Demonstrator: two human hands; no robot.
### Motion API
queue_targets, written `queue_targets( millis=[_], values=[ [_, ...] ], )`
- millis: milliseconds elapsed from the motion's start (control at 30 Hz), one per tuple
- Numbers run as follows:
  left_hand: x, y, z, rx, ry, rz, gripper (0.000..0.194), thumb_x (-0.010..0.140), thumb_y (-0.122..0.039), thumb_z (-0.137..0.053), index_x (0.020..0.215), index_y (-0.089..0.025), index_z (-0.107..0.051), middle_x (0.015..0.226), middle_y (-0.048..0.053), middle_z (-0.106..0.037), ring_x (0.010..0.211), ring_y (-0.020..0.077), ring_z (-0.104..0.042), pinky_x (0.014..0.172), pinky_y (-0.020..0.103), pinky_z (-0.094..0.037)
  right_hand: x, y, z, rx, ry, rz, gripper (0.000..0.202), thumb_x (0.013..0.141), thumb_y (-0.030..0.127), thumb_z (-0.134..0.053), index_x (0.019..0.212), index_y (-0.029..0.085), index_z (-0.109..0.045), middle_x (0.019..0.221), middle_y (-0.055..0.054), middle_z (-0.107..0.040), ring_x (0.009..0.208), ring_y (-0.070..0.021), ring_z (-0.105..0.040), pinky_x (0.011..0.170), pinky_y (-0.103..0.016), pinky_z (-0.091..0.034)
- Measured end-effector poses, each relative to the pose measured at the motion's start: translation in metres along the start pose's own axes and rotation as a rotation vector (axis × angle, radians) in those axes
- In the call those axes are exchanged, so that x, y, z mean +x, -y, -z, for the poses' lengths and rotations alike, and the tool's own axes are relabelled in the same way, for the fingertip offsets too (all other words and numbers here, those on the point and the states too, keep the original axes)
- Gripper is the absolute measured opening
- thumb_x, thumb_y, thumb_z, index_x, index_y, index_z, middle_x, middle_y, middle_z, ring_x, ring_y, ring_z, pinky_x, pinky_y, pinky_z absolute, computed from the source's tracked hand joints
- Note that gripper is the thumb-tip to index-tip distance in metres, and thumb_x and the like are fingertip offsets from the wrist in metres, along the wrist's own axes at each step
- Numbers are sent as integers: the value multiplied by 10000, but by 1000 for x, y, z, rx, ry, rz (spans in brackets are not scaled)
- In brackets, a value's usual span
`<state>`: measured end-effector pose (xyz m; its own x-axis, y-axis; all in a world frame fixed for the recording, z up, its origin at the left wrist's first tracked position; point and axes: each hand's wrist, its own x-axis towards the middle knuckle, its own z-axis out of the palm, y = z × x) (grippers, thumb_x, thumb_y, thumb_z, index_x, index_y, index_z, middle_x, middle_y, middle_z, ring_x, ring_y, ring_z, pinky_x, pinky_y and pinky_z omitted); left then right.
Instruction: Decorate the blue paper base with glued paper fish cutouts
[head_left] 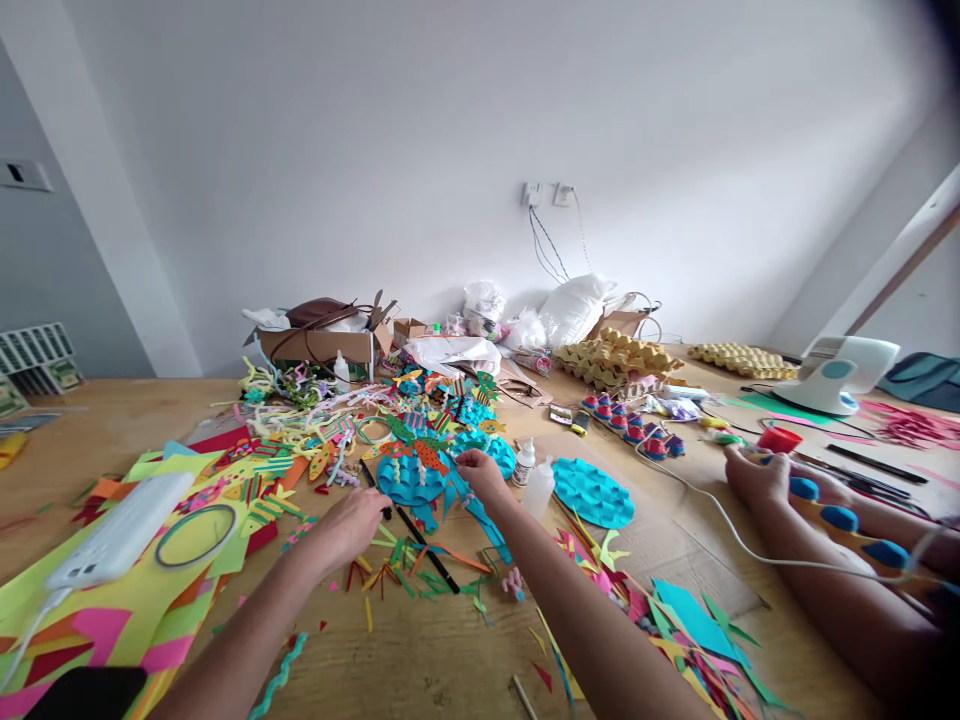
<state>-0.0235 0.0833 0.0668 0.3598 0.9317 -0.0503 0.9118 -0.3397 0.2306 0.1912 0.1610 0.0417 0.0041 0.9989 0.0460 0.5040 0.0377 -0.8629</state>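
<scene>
My left hand (356, 525) is closed, fingers pressed together around a small dark end that I cannot make out. Beside it a slim black pen (426, 552) lies slanted on the table. My right hand (484, 474) pinches the edge of a paper cut-out decoration (429, 452) with orange, green and striped pieces. Under that decoration sits a blue-painted egg-carton piece (409, 482). Another blue oval egg-carton piece (594, 493) lies right of my right hand, past a white glue bottle (525, 462) and a clear squeeze bottle (538, 490).
A co-worker's hands (765, 485) hold a blue-dotted carton strip at right. A white cable (720, 505) crosses the table there. Coloured paper (150, 580), a white power strip (120, 530) and a tape roll (196, 535) lie left. Boxes (319, 345) and egg trays (615, 358) stand behind.
</scene>
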Motion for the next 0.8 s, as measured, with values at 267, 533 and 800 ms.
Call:
queue_targets(
  millis=[267, 533, 800],
  values=[
    [-44, 7, 15, -22, -103, 9, 361, 802, -157, -357, 1034, -179, -633, 1079, 86, -648, 987, 200, -586, 881, 314, -423, -92, 27, 46, -155, 219, 161, 162, 662, 112, -528, 771, 162, -636, 716, -4, -617, 666, -135, -535, 598, -222, -366],
    [-115, 5, 14, -222, -309, 221, 380, 735, -340, -376, 966, -222, -654, 945, 31, -703, 838, 208, -639, 736, 289, -491, -235, 6, 88, -777, 483, 138, 183, 741, 142, -451, 769, 185, -626, 794, -58, -667, 736, -184, -595, 572, -245, -297],
    [-153, 4, -9, -359, -436, 267, 398, 735, -356, -354, 1019, -225, -600, 888, 31, -697, 713, 192, -653, 667, 279, -511, -290, -27, 88, -855, 420, -194, 167, 784, 164, -440, 843, 176, -596, 938, -98, -665, 881, -240, -612, 649, -276, -352]
  ],
)
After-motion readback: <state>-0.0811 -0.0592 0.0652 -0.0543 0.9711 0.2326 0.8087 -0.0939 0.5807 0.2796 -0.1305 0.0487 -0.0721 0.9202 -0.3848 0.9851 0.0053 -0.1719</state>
